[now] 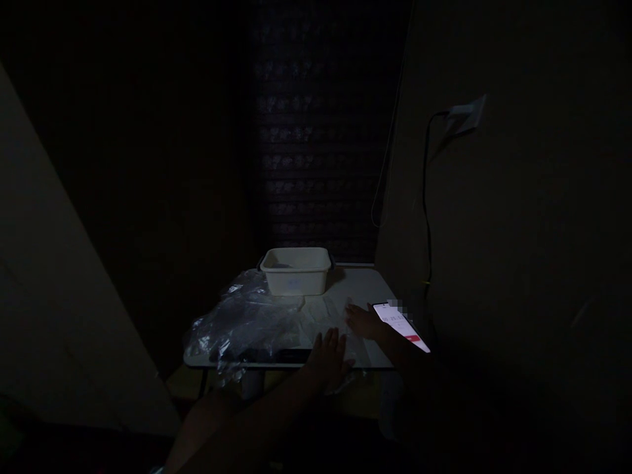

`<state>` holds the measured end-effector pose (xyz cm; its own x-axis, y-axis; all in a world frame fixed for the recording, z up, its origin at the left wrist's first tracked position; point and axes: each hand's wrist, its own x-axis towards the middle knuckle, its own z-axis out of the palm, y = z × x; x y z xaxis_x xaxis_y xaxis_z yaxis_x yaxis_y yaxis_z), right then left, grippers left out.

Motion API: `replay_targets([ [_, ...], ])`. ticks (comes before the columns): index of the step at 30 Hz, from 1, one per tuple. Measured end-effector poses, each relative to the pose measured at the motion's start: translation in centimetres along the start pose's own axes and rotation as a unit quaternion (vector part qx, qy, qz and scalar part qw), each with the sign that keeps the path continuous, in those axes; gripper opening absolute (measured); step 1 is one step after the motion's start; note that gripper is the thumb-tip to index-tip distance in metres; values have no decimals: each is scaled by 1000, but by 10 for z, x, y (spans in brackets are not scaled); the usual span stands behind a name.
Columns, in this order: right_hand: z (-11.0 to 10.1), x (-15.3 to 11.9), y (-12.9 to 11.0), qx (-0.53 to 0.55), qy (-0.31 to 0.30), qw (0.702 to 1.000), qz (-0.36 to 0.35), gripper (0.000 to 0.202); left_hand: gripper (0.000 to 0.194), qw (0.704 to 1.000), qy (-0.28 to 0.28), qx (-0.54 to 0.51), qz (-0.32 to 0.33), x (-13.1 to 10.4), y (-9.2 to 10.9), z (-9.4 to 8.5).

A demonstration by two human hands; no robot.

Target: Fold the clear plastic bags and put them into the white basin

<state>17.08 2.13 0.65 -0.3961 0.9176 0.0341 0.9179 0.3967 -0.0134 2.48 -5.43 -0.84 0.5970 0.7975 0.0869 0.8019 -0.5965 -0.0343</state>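
Observation:
My left hand lies flat near the front edge of the small white table, its fingers stretched forward over a thin clear plastic bag. Slightly farther back and to the right, my right hand rests palm down with fingers extended toward the same plastic. A crumpled heap of clear plastic covers the table's left side and hangs over its front edge. Dim light hides the finer outlines of the plastic and the fingers.
A white plastic bin with dark handles stands at the table's back. A lit phone lies by my right forearm. The white tabletop shows behind my hands. A black cord hangs from a wall outlet at right.

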Motion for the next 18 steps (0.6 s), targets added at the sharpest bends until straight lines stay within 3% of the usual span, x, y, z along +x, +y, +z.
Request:
replay_targets([
  [8,-14,9,2,-6,2,1000,26,39,56,1000,0,5,9,-4,-3,0],
  [18,0,3,-9,7,-14,992,-123,46,59,999,-21,-8,23,1,0,-8],
])
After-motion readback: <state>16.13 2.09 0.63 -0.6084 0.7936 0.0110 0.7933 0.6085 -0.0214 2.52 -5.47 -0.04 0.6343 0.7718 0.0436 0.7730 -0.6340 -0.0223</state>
